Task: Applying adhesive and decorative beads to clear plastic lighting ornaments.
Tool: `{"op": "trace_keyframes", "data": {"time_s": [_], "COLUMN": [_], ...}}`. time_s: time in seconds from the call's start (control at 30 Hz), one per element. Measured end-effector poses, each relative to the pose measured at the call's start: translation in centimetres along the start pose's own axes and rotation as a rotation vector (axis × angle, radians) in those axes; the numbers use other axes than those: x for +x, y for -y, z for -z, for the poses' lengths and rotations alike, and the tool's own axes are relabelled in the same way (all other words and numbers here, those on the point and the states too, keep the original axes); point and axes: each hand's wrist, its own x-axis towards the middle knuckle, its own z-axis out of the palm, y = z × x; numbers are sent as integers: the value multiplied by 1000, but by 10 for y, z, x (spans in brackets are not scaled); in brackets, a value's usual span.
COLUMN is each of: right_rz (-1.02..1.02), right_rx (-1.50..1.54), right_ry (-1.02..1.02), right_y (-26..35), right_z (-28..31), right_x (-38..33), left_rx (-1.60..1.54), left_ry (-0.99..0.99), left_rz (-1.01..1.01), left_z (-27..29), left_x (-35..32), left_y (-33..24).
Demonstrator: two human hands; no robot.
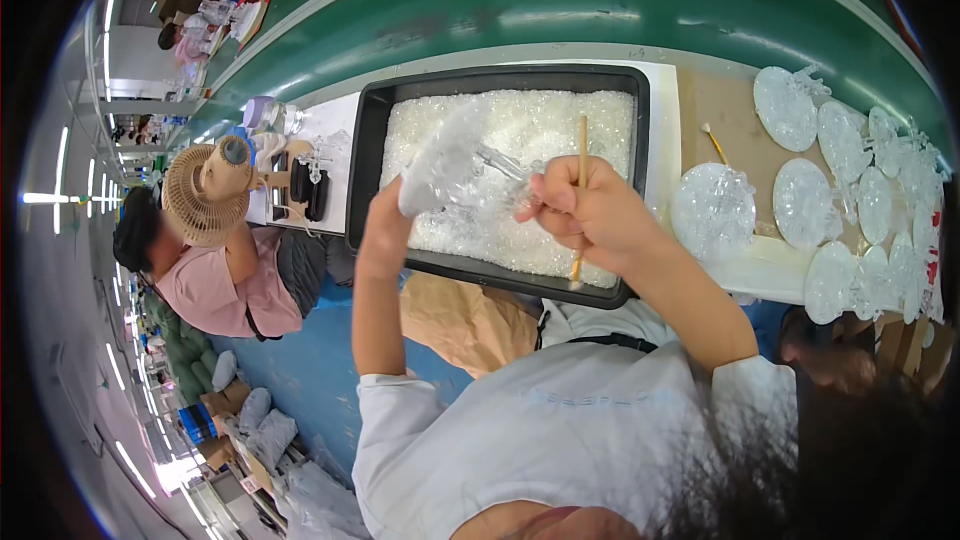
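Over a black tray (352,155) filled with white glittery granules (510,110), I hold a clear ornament with a round, frosted-looking base (440,160) and a transparent stem (500,162). My left hand (388,220) grips the rim of the base, which is tilted on its side. My right hand (595,205) is closed round a thin yellow-handled brush (583,145), its bristle end pointing down toward me. The thumb and fingertips of that hand also meet the far end of the clear stem; whether they pinch it or only touch it is hard to see.
Several similar clear ornaments (712,210) stand on the cardboard-covered table at right, with another small brush (716,143) nearby. A green conveyor belt (560,10) runs behind the tray. At left are a beige fan (208,190) and a person in pink (225,285). Brown paper (465,325) lies below the tray.
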Motion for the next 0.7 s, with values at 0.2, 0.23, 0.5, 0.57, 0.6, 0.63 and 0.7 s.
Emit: {"op": "trace_keyframes", "data": {"time_s": [0.2,0.23,0.5,0.57,0.6,0.63,0.7], "right_rz": [-8,-30,168,140,173,206,240], "right_rx": [-23,-14,-777,-916,-973,-1029,-1227], "right_ry": [-6,-44,-88,-98,-100,-103,-80], "right_y": [-4,3,49,59,60,62,66], "right_z": [-4,-2,-40,-44,-50,-54,-58], "right_x": [-7,-6,-20,-18,-15,-14,-7], "left_rx": [-444,-617,-221,-279,3,283,403], "left_ry": [41,99,-476,-638,-538,-430,-416], "left_rz": [-370,-595,-263,-182,-91,-2,-5], "left_z": [-2,-1,5,-3,9,19,23], "left_x": [5,15,34,40,36,33,27], "left_y": [-7,-23,-28,-42,-40,-38,-50]}}
